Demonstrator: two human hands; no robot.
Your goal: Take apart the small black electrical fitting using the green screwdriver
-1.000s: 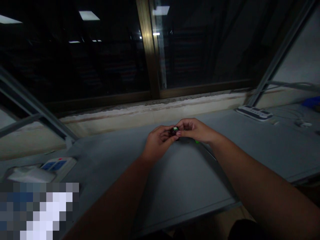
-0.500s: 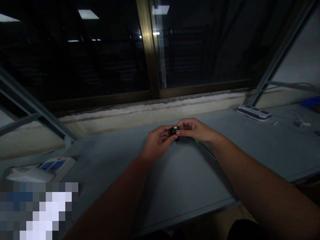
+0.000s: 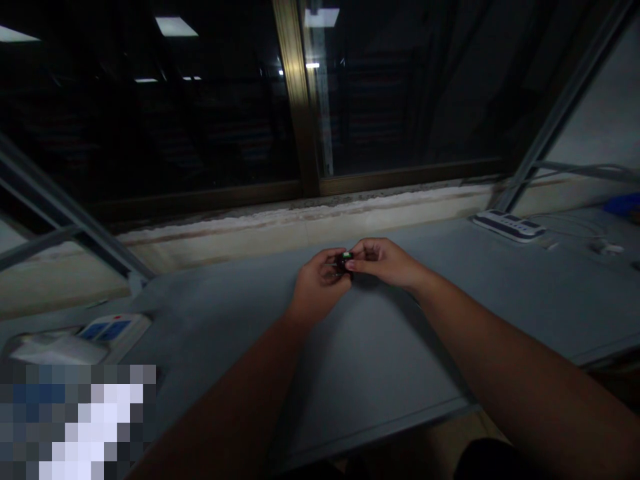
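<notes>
The person's left hand and right hand are meeting over the far half of a grey, flat-topped bench. Between their fingertips they are holding a small dark object with a green-and-white patch on top. The grip of each hand is clamping on it: the left fingers are curling around its left side, while the right thumb and fingers are pinching it from the right. In this dim light it is hard to tell whether the object is a container or what it might be holding.

To the right, a long white power strip with dark grey panels is lying near the back edge, and a white cable with a pale plug is resting beyond it. A bright blue object is sitting farther along. To the left, a white power strip with blue panels and a red switch is lying beside a pale, rumpled-looking object. Behind the bench, a dark glass window with a brass-coloured metal frame is reflecting ceiling lights, and slanting grey metal posts are standing on both sides.
</notes>
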